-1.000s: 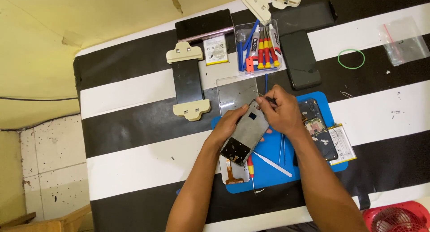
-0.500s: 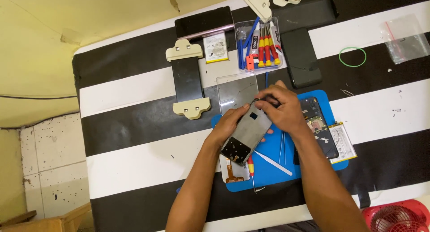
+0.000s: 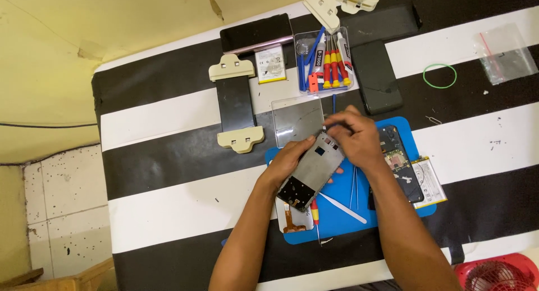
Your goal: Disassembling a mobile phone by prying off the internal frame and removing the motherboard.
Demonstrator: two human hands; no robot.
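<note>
**Opened phone frame, held above blue mat**

You hold the phone frame (image 3: pixel 312 172) in both hands, lifted over the blue work mat (image 3: pixel 393 212) on the striped tabletop (image 3: pixel 168 212). The frame is a flat grey metal rectangle, back cover off, inner side facing up. It lies tilted on a diagonal: upper end toward the top right, lower end toward the bottom left. The lower end shows a dark board section with small components. Near the upper end there is a small dark square cut-out. Your left hand (image 3: pixel 289 162) grips its left long edge; your right hand (image 3: pixel 356 139) covers its upper end, fingers closed there.
</note>
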